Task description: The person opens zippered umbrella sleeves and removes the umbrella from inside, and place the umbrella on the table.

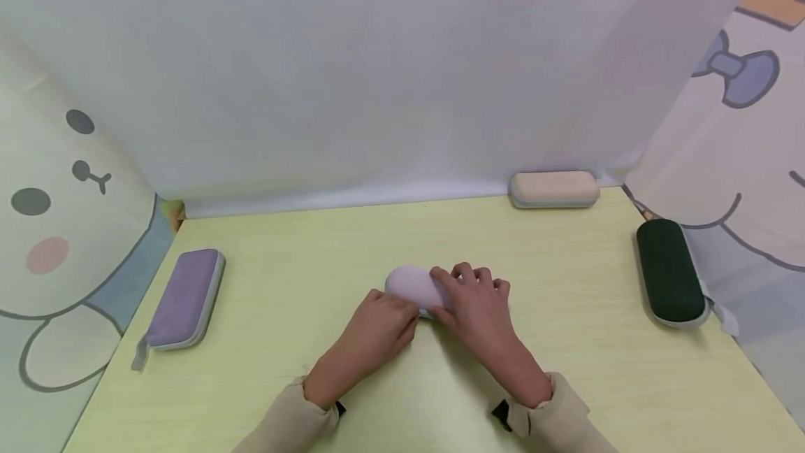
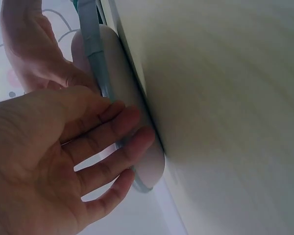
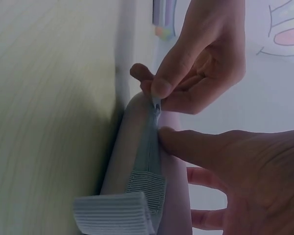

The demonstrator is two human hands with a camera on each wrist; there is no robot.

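A pale pink hard zip case point(image 1: 410, 284) with a grey zipper lies on the table in front of the person. The left hand point(image 1: 380, 321) is at the case's left front edge. In the right wrist view, its thumb and forefinger pinch the small zipper pull point(image 3: 157, 104) near one end of the case. The right hand point(image 1: 481, 310) grips the case from above, thumb point(image 3: 179, 142) against the near side by the zipper and fingers over the far side. A grey ribbed strap point(image 3: 110, 213) hangs from the other end. In the left wrist view, the left fingers partly hide the case point(image 2: 125, 83).
On the light wooden table point(image 1: 302, 250) lie a purple zip case point(image 1: 185, 296) at the left, a beige case point(image 1: 555, 189) at the back right and a dark green case point(image 1: 671, 270) by the right edge. A pale curtain point(image 1: 377, 89) stands behind.
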